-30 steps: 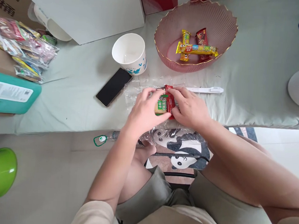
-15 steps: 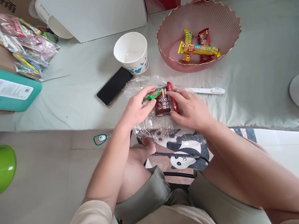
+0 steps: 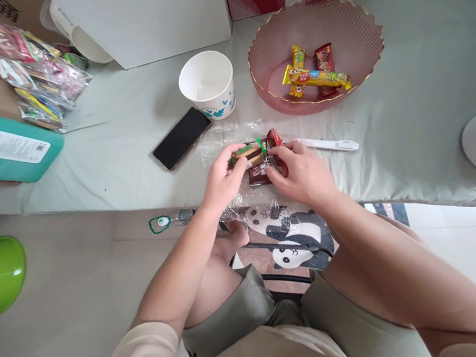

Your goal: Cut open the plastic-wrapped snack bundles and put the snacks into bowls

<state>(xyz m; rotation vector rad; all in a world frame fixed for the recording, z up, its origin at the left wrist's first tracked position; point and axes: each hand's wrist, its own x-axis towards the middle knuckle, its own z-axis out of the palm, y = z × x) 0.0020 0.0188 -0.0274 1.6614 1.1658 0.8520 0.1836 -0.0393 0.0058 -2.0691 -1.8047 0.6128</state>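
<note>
My left hand (image 3: pixel 228 175) pinches a sandwich cookie (image 3: pixel 249 155) in a clear wrapper with green ends. A brown cocoa snack packet (image 3: pixel 258 174) lies just beneath it on a sheet of clear plastic film (image 3: pixel 236 200). Over a red-wrapped snack (image 3: pixel 274 139) curl the fingers of my right hand (image 3: pixel 303 175), covering part of it. The red snack leans beside the cocoa packet. Behind the right hand, a white plastic strip-like tool (image 3: pixel 330 144) lies flat, its left end hidden.
A pink gold-rimmed bowl (image 3: pixel 264 88) holds several wrapped snacks. Left of it stand a white paper cup (image 3: pixel 219 98) and a black phone (image 3: pixel 182 138). Bagged snacks (image 3: pixel 41 78), a teal container (image 3: pixel 18 149) and a white box (image 3: pixel 151 15) are farther left.
The cookie in my left hand has turned, showing more of its side, and moved slightly right over the cocoa packet. The red snack has tilted under my right fingers.
</note>
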